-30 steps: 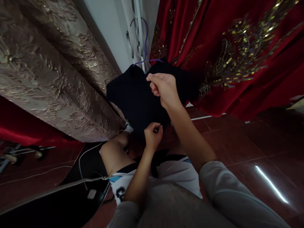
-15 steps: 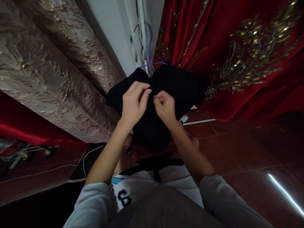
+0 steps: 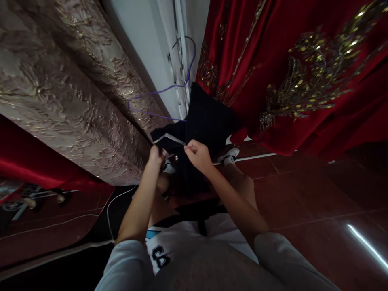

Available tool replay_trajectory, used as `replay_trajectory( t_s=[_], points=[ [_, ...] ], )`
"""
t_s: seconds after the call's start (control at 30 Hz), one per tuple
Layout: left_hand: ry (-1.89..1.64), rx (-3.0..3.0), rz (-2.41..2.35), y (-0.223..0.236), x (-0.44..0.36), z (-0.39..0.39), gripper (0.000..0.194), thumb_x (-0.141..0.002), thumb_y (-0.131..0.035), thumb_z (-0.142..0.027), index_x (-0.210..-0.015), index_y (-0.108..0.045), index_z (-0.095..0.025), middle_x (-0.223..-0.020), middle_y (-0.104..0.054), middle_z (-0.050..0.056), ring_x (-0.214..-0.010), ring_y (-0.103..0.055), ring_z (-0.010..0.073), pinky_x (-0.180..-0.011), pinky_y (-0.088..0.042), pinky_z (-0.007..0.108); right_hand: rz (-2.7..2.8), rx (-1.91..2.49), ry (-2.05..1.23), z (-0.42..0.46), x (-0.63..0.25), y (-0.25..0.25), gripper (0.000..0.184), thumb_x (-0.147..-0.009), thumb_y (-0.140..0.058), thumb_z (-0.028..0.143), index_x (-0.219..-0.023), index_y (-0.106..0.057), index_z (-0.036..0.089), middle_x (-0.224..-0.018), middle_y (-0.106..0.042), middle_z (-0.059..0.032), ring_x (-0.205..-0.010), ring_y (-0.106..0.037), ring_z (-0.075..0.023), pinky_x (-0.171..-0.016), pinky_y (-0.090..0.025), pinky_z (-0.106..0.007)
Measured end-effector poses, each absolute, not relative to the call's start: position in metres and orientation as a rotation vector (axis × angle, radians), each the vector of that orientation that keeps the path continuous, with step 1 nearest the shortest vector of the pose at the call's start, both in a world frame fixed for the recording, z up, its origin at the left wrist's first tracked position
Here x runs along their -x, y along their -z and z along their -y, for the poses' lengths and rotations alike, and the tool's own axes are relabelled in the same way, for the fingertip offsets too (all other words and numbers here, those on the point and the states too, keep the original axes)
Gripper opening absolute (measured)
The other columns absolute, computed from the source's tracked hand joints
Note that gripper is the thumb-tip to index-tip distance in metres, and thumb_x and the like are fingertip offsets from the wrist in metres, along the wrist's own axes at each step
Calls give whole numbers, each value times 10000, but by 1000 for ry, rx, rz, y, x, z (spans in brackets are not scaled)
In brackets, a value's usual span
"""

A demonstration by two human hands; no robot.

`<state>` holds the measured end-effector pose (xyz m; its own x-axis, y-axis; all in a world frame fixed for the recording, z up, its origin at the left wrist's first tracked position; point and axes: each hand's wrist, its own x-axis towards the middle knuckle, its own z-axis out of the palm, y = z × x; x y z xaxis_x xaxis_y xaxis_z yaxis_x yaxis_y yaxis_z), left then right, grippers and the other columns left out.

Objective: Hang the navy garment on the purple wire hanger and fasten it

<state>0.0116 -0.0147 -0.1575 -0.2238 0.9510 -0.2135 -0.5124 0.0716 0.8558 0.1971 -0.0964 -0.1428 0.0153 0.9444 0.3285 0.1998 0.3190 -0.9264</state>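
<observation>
A dark garment [image 3: 206, 121] hangs on a purple wire hanger [image 3: 157, 92] by its right shoulder only. The hanger's left arm is bare, and the garment's left side sags below it. My left hand [image 3: 157, 154] is closed at the garment's left part, its fingertips partly hidden. My right hand [image 3: 198, 155] pinches the garment's front edge near the middle. A thin pale strip [image 3: 174, 138] along the cloth runs between my two hands.
White metal rails [image 3: 181, 60] hold the hanger's hook. Textured beige fabric [image 3: 72, 89] hangs at left, red satin with gold sequins [image 3: 315, 72] at right. A white cable [image 3: 109, 206] runs low at left over a black surface. Red tiles [image 3: 291, 186] cover the floor.
The garment's left shoulder has come off the hanger, whose left arm now shows. Both hands have moved down, the left also outward, and a pale strip has appeared between them.
</observation>
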Motion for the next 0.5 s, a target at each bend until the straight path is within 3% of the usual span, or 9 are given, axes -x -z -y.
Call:
replay_trajectory(
  t_s=[0.1, 0.2, 0.27, 0.37, 0.43, 0.5],
  points=[
    [-1358, -631, -1086, 178, -20, 38, 121, -831, -596, -54, -745, -586, -139, -622, -614, 2, -559, -583, 110, -591, -501, 204, 1196, 1174, -903, 114, -224, 175, 292, -902, -589, 405, -694, -510, 216, -585, -467, 27, -537, -412, -115, -533, -315, -273],
    [-1320, -770, -985, 165, -29, 55, 121, -795, -740, -157, -767, -623, -148, -745, -646, 3, -691, -635, 117, -700, -547, 224, 1022, 1291, -829, 136, -242, 199, 264, -890, -618, 469, -794, -573, 227, -717, -586, -30, -646, -522, -172, -596, -431, -319],
    [-1306, -1004, -895, 144, -40, 68, 146, -801, -790, -255, -832, -680, -164, -858, -668, 16, -798, -656, 135, -787, -559, 252, 1033, 1320, -779, 146, -243, 203, 303, -810, -732, 467, -970, -630, 230, -968, -674, -88, -879, -619, -237, -786, -521, -385],
    [-1225, -1564, -823, 112, -63, 91, 143, -878, -745, -329, -926, -738, -195, -938, -678, 42, -875, -659, 174, -848, -545, 296, 1249, 1213, -791, 148, -230, 193, 674, -724, -836, 416, -1314, -563, 237, -1375, -597, -116, -1266, -565, -299, -1097, -456, -457],
    [-1189, -1908, -829, 99, -74, 104, 133, -930, -687, -321, -960, -750, -206, -1024, -671, 71, -989, -652, 208, -947, -519, 342, 1384, 1103, -889, 145, -221, 179, 531, -830, -735, 393, -1306, -570, 224, -1306, -642, -99, -1229, -603, -273, -1083, -480, -429],
    [-1197, -2112, -843, 97, -76, 111, 178, -968, -635, -339, -1040, -739, -214, -1207, -636, 109, -1192, -601, 248, -1098, -445, 399, 1432, 1051, -1021, 142, -220, 164, 222, -909, -589, 344, -1080, -650, 217, -1024, -704, -65, -986, -671, -232, -914, -553, -387]
  ],
)
